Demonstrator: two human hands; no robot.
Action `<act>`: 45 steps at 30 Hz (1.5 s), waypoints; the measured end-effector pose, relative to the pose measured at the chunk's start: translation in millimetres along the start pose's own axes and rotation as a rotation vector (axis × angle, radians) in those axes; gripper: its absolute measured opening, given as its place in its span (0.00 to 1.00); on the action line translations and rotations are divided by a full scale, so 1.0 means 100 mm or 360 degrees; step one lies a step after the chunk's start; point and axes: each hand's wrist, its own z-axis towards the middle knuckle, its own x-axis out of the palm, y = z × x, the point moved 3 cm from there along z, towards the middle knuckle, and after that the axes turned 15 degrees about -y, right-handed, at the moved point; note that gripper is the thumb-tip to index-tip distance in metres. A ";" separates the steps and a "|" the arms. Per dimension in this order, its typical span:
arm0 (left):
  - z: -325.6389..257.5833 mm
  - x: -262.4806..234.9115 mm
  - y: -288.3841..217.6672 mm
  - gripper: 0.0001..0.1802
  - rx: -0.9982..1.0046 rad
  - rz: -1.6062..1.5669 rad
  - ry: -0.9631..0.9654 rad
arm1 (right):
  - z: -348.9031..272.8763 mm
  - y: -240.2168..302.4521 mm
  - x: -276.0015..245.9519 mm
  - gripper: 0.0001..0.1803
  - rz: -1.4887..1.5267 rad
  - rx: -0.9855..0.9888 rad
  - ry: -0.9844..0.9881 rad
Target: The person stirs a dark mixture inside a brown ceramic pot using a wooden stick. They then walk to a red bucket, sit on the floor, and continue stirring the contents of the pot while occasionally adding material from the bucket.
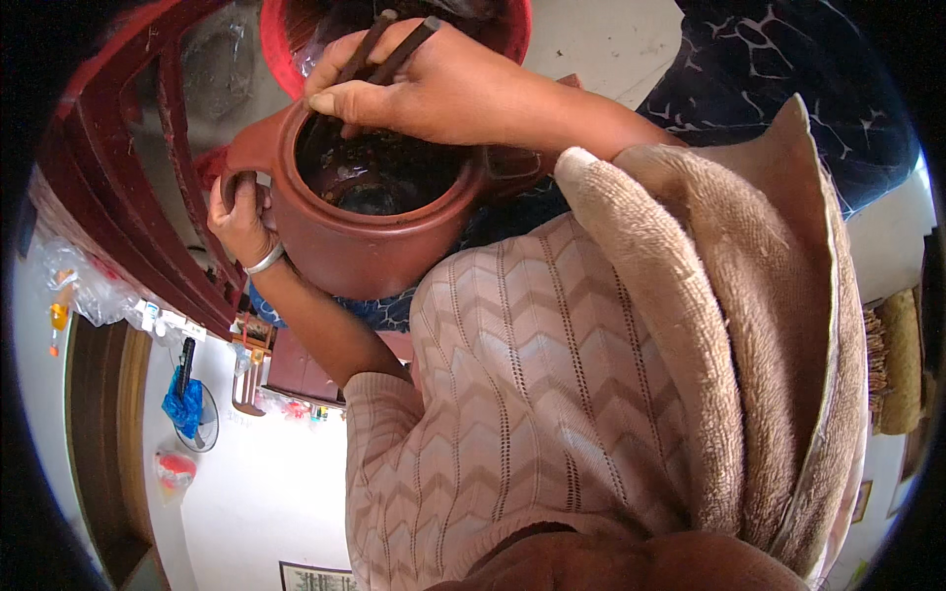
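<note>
Seen from above: pink zigzag-knit sweater (532,394) and a thick beige fleece vest (729,325) filling the right and lower part of the view, forearms reaching up and forward out of them.

At the centre top, a reddish-brown clay pot (365,231), round-bellied, lidless, held off the floor in front of the chest and tilted slightly toward the camera, probably so that the dark, wet-looking inside shows. Just beyond it, a red plastic basin (281,49), its rim passing behind the pot's mouth; pot seemingly kept over or beside the basin, perhaps to catch whatever comes out. To the left, a dark red wooden chair frame (128,187), close to the pot's handle but not clearly touching.

Left hand (241,222) wrapped tight round the pot's side handle, silver bangle (264,259) at the wrist, bearing the weight and steadying the tilt. Right hand (434,84) lying across the far rim, fingers closed firmly on a pair of dark chopsticks (389,44), tips angled down into the mouth, upper ends sticking out past the knuckles.

Lower left, on the pale floor, small clutter: a blue bag (182,406) and a red-and-white packet (174,468).
</note>
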 end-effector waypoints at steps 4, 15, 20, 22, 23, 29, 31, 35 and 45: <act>0.02 0.02 -0.02 0.07 0.0014 0.0041 0.0005 | -0.09 -0.15 0.10 0.11 -0.0352 -0.0270 0.0044; 0.00 0.00 0.02 0.06 -0.0061 -0.0096 0.0003 | -0.02 -0.04 -0.02 0.10 -0.0295 -0.0156 -0.0020; -0.02 0.07 -0.08 0.07 0.0009 0.0014 -0.0015 | -0.11 -0.04 -0.06 0.09 -0.0676 -0.0134 0.0209; -0.01 0.12 -0.13 0.07 -0.0004 0.0042 -0.0025 | -0.11 0.00 -0.10 0.08 -0.0450 -0.0019 0.0192; -0.01 0.13 -0.13 0.07 -0.0011 0.0056 -0.0027 | -0.15 -0.04 -0.08 0.08 -0.0507 -0.0027 0.0229; 0.02 0.13 -0.14 0.08 -0.0074 0.0086 -0.0021 | -0.28 -0.24 0.01 0.09 -0.0857 -0.0130 0.0440; 0.02 0.11 -0.11 0.09 -0.0099 0.0064 -0.0024 | -0.28 -0.15 -0.04 0.10 -0.0863 -0.0024 0.0458; 0.01 0.07 -0.06 0.10 -0.0096 0.0043 -0.0026 | -0.37 -0.06 -0.10 0.12 -0.0704 -0.0322 0.0313; 0.04 0.03 -0.04 0.13 -0.0246 0.0101 -0.0048 | -0.40 0.31 -0.25 0.10 -0.0760 -0.0586 0.0230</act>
